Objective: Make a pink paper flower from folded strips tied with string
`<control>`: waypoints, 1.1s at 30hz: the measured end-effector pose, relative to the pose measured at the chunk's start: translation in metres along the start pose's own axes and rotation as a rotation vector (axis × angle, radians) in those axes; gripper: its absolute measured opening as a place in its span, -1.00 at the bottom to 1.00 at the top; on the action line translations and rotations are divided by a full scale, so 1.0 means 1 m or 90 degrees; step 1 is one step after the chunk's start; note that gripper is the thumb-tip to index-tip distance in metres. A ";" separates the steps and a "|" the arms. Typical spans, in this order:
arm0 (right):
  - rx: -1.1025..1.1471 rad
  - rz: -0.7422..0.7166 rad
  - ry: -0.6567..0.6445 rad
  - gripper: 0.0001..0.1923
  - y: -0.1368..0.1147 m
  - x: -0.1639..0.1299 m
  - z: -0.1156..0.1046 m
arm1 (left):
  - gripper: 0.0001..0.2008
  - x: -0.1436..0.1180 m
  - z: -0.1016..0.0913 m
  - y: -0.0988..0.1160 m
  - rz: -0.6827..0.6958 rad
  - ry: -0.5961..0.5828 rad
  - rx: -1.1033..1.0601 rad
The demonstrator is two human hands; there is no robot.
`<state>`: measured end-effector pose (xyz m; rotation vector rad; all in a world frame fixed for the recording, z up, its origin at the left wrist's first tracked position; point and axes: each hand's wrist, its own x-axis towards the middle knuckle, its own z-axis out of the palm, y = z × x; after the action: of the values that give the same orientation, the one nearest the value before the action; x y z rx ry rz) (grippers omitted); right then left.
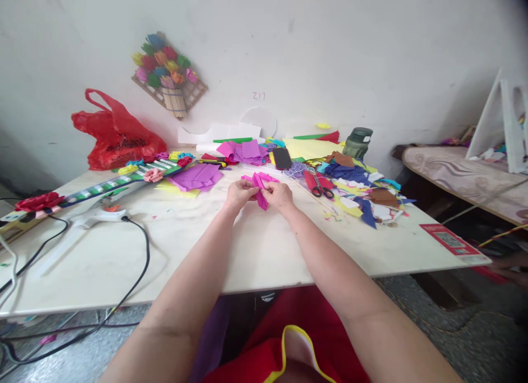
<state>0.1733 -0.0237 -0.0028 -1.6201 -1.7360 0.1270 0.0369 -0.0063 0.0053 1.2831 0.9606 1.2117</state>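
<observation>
Both of my hands meet over the middle of the white table (256, 251). My left hand (239, 194) and my right hand (279, 196) pinch a folded piece of pink paper (260, 186) between their fingertips, just above the tabletop. Behind it lie a stack of purple paper sheets (197, 177) and more pink and purple sheets (243, 151). Red-handled scissors (318, 185) rest to the right of my right hand.
A white glue gun (97, 217) with a black cord (140, 262) lies at the left. A red plastic bag (116, 134), a black phone (282, 158), a green jar (357, 142) and several coloured paper scraps (363, 193) crowd the far side. Paper flowers (167, 69) hang on the wall.
</observation>
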 end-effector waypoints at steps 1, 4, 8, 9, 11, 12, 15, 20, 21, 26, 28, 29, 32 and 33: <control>-0.008 -0.004 0.001 -0.81 0.000 0.000 0.000 | -0.75 0.000 0.000 0.000 0.000 0.002 0.007; -0.015 -0.017 0.011 -0.82 -0.001 0.000 0.000 | -0.77 0.001 -0.001 -0.001 -0.002 0.013 0.021; -0.009 -0.030 0.040 -0.83 0.000 0.000 0.002 | -0.77 0.001 -0.002 -0.002 -0.009 0.017 0.029; -0.012 -0.033 0.048 -0.83 0.000 0.000 0.003 | -0.77 0.000 -0.002 -0.001 -0.013 0.017 0.032; -0.025 -0.048 0.066 -0.83 0.000 -0.001 0.004 | -0.76 -0.001 -0.001 0.000 -0.021 0.012 0.033; -0.034 -0.058 0.073 -0.83 0.000 -0.001 0.004 | -0.76 -0.002 -0.001 0.001 -0.025 0.010 0.032; -0.058 -0.092 0.090 -0.84 -0.002 -0.002 0.004 | -0.76 -0.004 0.000 0.003 -0.038 0.000 0.018; -0.080 -0.137 0.112 -0.83 -0.006 -0.005 0.001 | -0.78 -0.005 0.000 0.004 -0.044 -0.025 -0.036; -0.085 -0.145 0.115 -0.83 -0.007 -0.005 0.001 | -0.78 -0.005 -0.001 0.004 -0.045 -0.029 -0.049; -0.101 -0.198 0.117 -0.76 -0.008 -0.006 0.003 | -0.79 -0.002 -0.002 0.002 -0.035 -0.043 -0.109; -0.107 -0.217 0.114 -0.74 -0.007 -0.006 0.003 | -0.80 -0.001 -0.002 0.002 -0.028 -0.049 -0.137; -0.111 -0.225 0.113 -0.73 -0.007 -0.006 0.003 | -0.81 -0.001 -0.003 0.002 -0.024 -0.052 -0.152; -0.119 -0.251 0.112 -0.70 -0.007 -0.007 0.001 | -0.82 0.001 -0.003 0.002 -0.016 -0.058 -0.187; -0.121 -0.261 0.112 -0.69 -0.008 -0.008 0.000 | -0.81 0.001 -0.003 0.001 -0.014 -0.059 -0.191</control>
<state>0.1664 -0.0320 -0.0018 -1.3209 -1.9444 -0.3748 0.0336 -0.0049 0.0063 1.0770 0.6941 1.2173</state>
